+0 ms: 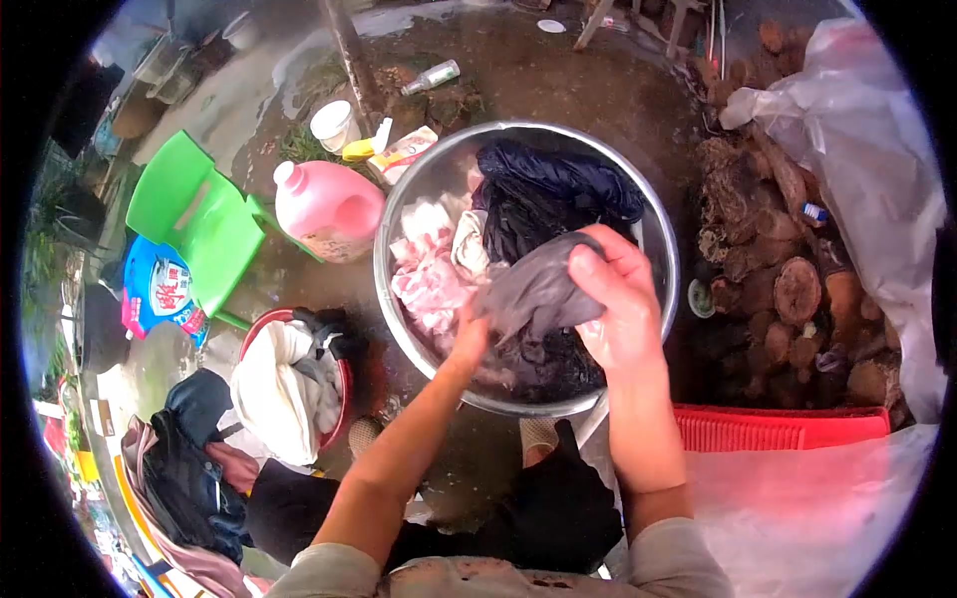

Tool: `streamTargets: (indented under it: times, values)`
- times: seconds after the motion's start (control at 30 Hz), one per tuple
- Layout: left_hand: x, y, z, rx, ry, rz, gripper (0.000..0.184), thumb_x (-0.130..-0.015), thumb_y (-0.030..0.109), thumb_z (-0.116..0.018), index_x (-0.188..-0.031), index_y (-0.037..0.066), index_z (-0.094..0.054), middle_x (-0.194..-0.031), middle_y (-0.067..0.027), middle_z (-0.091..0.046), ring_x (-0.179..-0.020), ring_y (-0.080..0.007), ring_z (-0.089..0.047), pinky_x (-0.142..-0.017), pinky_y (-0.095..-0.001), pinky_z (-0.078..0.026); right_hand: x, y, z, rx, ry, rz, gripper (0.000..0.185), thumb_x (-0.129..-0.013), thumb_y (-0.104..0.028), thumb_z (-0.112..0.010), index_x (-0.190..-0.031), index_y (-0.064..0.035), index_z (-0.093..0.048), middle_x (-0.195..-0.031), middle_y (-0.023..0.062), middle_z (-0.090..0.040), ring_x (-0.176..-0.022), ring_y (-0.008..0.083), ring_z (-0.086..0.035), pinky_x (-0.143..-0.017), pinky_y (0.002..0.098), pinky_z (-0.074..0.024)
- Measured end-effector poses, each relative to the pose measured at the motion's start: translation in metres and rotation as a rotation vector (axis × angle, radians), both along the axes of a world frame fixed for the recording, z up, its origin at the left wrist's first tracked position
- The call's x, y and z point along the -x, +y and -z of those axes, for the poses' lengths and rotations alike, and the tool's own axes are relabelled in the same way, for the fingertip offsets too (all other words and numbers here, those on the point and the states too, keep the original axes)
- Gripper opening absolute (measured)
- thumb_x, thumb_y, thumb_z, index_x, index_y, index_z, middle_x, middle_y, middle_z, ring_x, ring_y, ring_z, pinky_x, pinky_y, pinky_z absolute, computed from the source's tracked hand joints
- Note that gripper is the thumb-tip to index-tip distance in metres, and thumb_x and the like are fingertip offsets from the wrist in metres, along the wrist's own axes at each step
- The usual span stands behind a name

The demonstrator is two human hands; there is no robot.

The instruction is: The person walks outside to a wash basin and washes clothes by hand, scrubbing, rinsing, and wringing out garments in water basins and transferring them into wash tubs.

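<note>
A wet dark grey cloth (543, 284) is stretched between my two hands over a large metal basin (397, 344). My right hand (623, 299) grips its right side, thumb on top and fingers curled behind. At the cloth's left end, my left hand (475, 334) is closed on it, its fingers partly hidden and blurred. Below and around lie more wet clothes: a pink and white garment (429, 279) on the left, a navy garment (568, 179) at the back and black fabric (513, 214) in the middle.
A pink detergent jug (329, 211) and green chair (199, 224) stand left of the basin. Nearer me, a red tub (346, 394) holds white laundry. To the right are stacked logs (773, 269), plastic sheeting (847, 130) and a red washboard-like piece (778, 429). A glass bottle (431, 78) lies beyond.
</note>
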State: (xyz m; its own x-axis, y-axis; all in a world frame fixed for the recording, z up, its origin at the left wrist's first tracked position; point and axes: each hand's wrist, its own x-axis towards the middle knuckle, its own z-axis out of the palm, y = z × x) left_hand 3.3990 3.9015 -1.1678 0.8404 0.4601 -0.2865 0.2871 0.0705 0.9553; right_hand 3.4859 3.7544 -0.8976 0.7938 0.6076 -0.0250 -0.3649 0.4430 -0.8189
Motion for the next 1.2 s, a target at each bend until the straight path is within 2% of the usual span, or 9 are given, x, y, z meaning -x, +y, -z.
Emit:
streamTargets:
  times: [0.2,0.27,0.47,0.53,0.63,0.7,0.8,0.97,1.2]
  values:
    - [-0.010,-0.038,-0.087,0.484,-0.129,-0.048,0.031,-0.085,0.022,-0.065,-0.107,0.001,-0.061,-0.104,-0.0085,-0.066,-0.092,-0.0271,-0.064,-0.084,-0.0398,-0.050,0.014,-0.058,0.183,0.542,0.471,0.190,0.067,-0.088,-0.043,-0.060,-0.136,-0.0024,-0.038,-0.136,0.0087,-0.044,-0.114,0.0245,-0.051,-0.087,0.0445,-0.0470]
    - [-0.011,-0.078,-0.113,0.265,-0.106,0.178,0.025,-0.082,0.026,-0.062,-0.080,0.001,-0.068,-0.085,-0.0093,-0.069,-0.075,-0.0264,-0.066,-0.070,-0.0350,-0.051,0.019,-0.065,0.221,0.341,0.778,0.000,0.081,-0.086,-0.056,-0.056,-0.142,-0.0012,-0.032,-0.139,0.0154,-0.043,-0.124,0.0271,-0.045,-0.091,0.0461,-0.0450]
    - [0.000,-0.120,-0.115,-0.682,-0.183,0.688,0.055,-0.076,0.058,-0.060,-0.082,0.004,-0.069,-0.078,-0.0184,-0.066,-0.066,-0.0332,-0.065,-0.061,-0.0441,-0.052,0.015,-0.081,0.319,-0.315,0.567,-0.256,0.046,-0.095,-0.040,-0.043,-0.122,-0.0030,-0.048,-0.120,0.0111,-0.054,-0.105,0.0217,-0.055,-0.092,0.0387,-0.0459]
    - [-0.020,-0.102,-0.075,-0.705,-0.262,0.353,0.058,-0.077,0.063,-0.055,-0.072,0.008,-0.070,-0.065,-0.0154,-0.065,-0.061,-0.0325,-0.065,-0.055,-0.0429,-0.052,0.023,-0.091,0.327,-0.418,0.697,-0.144,0.035,-0.094,-0.035,-0.045,-0.111,-0.0063,-0.055,-0.108,0.0072,-0.060,-0.093,0.0203,-0.060,-0.086,0.0375,-0.0501]
    - [-0.036,-0.019,-0.039,-1.240,0.049,0.572,0.034,-0.083,0.050,-0.056,-0.090,0.019,-0.069,-0.064,-0.0100,-0.063,-0.058,-0.0275,-0.063,-0.052,-0.0414,-0.051,0.024,-0.075,0.229,0.496,0.623,0.200,0.021,-0.094,-0.029,-0.050,-0.105,-0.0130,-0.058,-0.097,0.0022,-0.061,-0.080,0.0148,-0.061,-0.066,0.0305,-0.0522]
    - [-0.032,0.012,-0.035,-1.008,0.091,0.348,0.043,-0.082,0.049,-0.060,-0.102,0.011,-0.064,-0.097,-0.0215,-0.063,-0.079,-0.0319,-0.065,-0.067,-0.0431,-0.052,0.017,-0.080,0.192,0.721,0.369,0.227,0.025,-0.088,-0.020,-0.055,-0.112,-0.0164,-0.057,-0.117,0.0045,-0.054,-0.091,0.0185,-0.054,-0.066,0.0336,-0.0507]
    - [0.000,-0.014,-0.042,-1.278,0.058,0.309,0.067,-0.075,0.042,-0.067,-0.135,0.021,-0.045,-0.143,-0.0220,-0.032,-0.133,-0.0423,-0.030,-0.097,-0.0605,-0.033,0.006,-0.093,0.234,1.147,-1.046,0.295,0.045,-0.074,0.005,-0.054,-0.114,-0.0152,-0.056,-0.122,0.0154,-0.050,-0.101,0.0315,-0.056,-0.084,0.0359,-0.0482]
    - [0.018,-0.042,-0.007,-1.292,0.258,0.772,0.071,-0.075,0.036,-0.066,-0.141,0.028,-0.039,-0.152,-0.0188,-0.017,-0.139,-0.0417,-0.014,-0.097,-0.0687,-0.025,0.033,-0.068,0.258,1.594,-0.874,-0.373,0.078,-0.076,-0.012,-0.063,-0.145,-0.0269,-0.029,-0.153,0.0213,-0.007,-0.136,0.0431,-0.022,-0.106,0.0564,-0.0263]
    - [-0.016,-0.021,0.055,-0.916,0.772,1.019,0.058,-0.077,0.028,-0.060,-0.133,0.017,-0.049,-0.143,-0.0225,-0.035,-0.129,-0.0365,-0.041,-0.099,-0.0551,-0.036,0.025,-0.042,0.312,1.615,-0.684,-0.626,0.076,-0.075,-0.016,-0.065,-0.143,-0.0199,-0.033,-0.148,0.0205,-0.027,-0.131,0.0347,-0.036,-0.106,0.0423,-0.0322]
